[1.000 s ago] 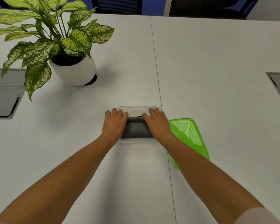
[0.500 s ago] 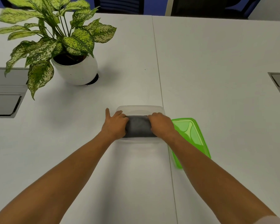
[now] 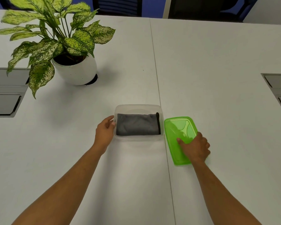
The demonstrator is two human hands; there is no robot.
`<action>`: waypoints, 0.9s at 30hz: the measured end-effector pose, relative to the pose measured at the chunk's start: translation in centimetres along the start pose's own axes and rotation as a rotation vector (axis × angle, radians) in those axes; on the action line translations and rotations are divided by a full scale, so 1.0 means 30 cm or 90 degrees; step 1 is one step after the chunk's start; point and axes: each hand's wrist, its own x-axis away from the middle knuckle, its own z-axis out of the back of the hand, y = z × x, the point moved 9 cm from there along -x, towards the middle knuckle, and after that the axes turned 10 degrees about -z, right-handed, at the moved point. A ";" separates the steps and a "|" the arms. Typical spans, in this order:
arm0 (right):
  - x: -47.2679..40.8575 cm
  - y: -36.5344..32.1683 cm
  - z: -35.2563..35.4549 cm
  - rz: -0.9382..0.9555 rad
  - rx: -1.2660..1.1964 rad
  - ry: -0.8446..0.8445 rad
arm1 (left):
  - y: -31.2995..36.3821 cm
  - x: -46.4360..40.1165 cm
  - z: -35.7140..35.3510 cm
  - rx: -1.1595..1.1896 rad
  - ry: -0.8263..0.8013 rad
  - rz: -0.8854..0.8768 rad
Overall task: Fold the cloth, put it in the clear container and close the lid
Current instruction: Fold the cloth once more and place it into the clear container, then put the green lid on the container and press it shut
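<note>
Cloth [image 3: 137, 125] folded inside clear container [image 3: 137, 106]; both hands have left it. Right hand [image 3: 195, 147] fingers now curl on green lid [image 3: 177, 129] right of container, left hand [image 3: 105, 132] loosely open at container's left wall. Lid goes on next.

2 bare forearms, no sleeves, rings or watch on either grip [image 3: 105, 132] [image 3: 195, 147]

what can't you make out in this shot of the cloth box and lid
- Head view: the near right corner of the green lid is covered by the right hand, so its grip there is unclear.
- Whether the left hand touches the clear container or only sits beside it.
- Folds of the grey cloth: only the top layer shows.
</note>
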 end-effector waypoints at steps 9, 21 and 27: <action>-0.014 0.075 -0.057 -0.042 0.090 -0.083 | -0.026 -0.013 0.005 0.038 -0.001 0.043; -0.042 -0.018 0.127 -0.009 -0.174 -0.022 | -0.010 -0.013 0.002 0.034 -0.009 0.048; 0.148 -0.289 0.326 0.288 -0.253 0.173 | -0.015 -0.014 0.004 0.025 -0.014 0.048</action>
